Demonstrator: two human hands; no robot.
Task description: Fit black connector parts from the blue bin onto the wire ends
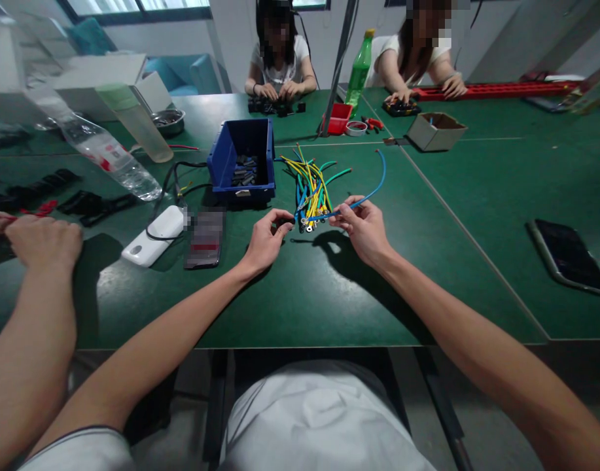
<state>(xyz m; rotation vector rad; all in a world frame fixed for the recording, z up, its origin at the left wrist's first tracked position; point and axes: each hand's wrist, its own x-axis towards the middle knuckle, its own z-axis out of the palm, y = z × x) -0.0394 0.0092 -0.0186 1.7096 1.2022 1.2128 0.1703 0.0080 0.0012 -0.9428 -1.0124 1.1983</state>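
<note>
My right hand [366, 229] is closed on a blue wire [379, 180], whose free end curves up and away to the right. The wire's other end reaches left towards my left hand [270, 239], which pinches a small black piece [290, 222] between thumb and fingers. Whether the wire end touches that piece is too small to tell. Just beyond my fingertips lies a loose bundle of yellow, green and blue wires [310, 183], with metal ring terminals [309, 228] at the near ends. A blue bin [243, 193] with several small dark pieces stands behind my left hand.
Left of my hands lie a dark phone [205, 239], a white power bank [155, 237] and a plastic bottle [113, 157]. Another person's hand [44, 239] works at far left. Across the green table [476, 216] two people sit by a green bottle [361, 69]. Another phone [569, 255] lies right.
</note>
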